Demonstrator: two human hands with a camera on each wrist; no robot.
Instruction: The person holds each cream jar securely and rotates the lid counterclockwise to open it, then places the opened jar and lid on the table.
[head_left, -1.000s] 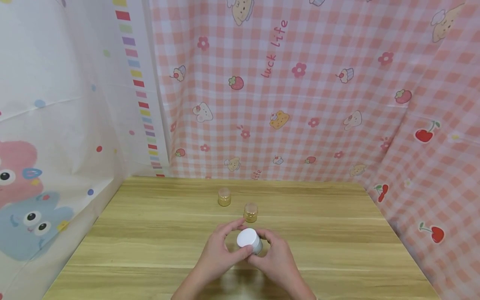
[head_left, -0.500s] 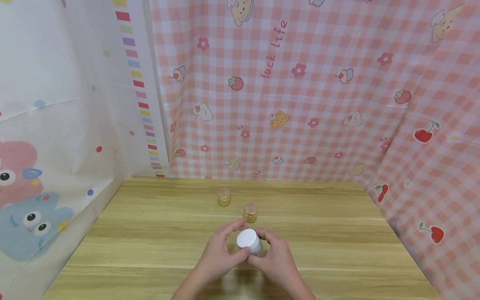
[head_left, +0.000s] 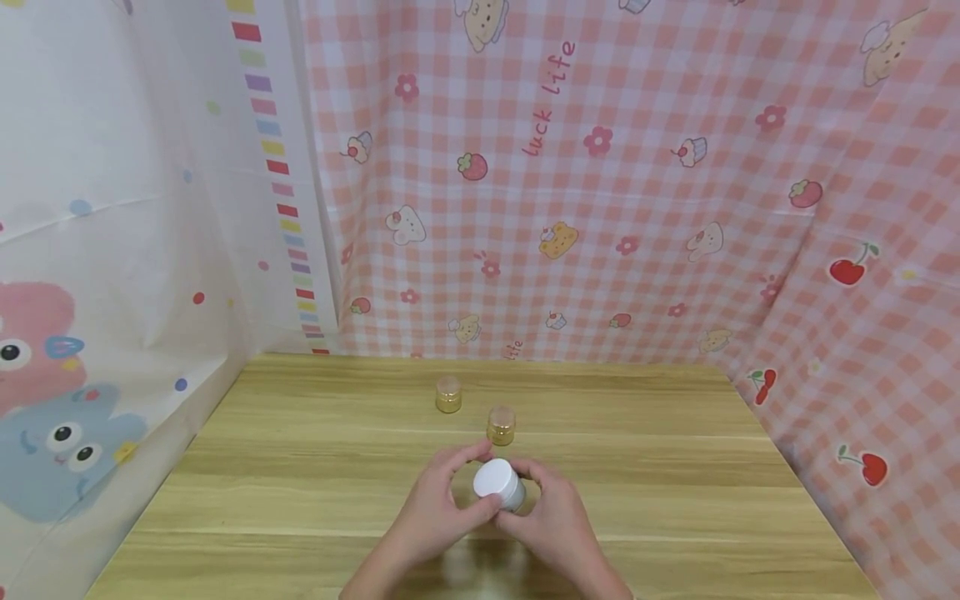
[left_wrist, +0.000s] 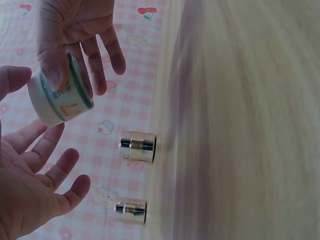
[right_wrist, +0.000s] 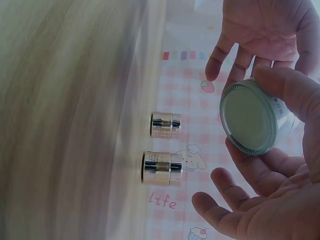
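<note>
Both hands hold a small round jar (head_left: 512, 492) with a white lid (head_left: 493, 477), clear of the tabletop. My left hand (head_left: 435, 504) has its thumb and fingertips at the lid's edge. Its other fingers spread apart in the left wrist view. My right hand (head_left: 555, 508) pinches the jar's body between thumb and fingers. A printed label (left_wrist: 70, 102) with an orange mark wraps the side. The greenish glass base (right_wrist: 250, 117) faces the right wrist camera, so the jar is tilted. The lid sits on the jar.
Two small gold jars stand on the wood-grain table (head_left: 315, 467) beyond the hands: a nearer one (head_left: 502, 426) just past the left fingertips, a farther one (head_left: 448, 395) to its left. A pink checked cloth (head_left: 570, 192) hangs behind, a white printed cloth (head_left: 150, 250) at left.
The left thumb and fingertips shift slightly at the lid's edge. The white-lidded jar, right hand and gold jars stay nearly where they were.
</note>
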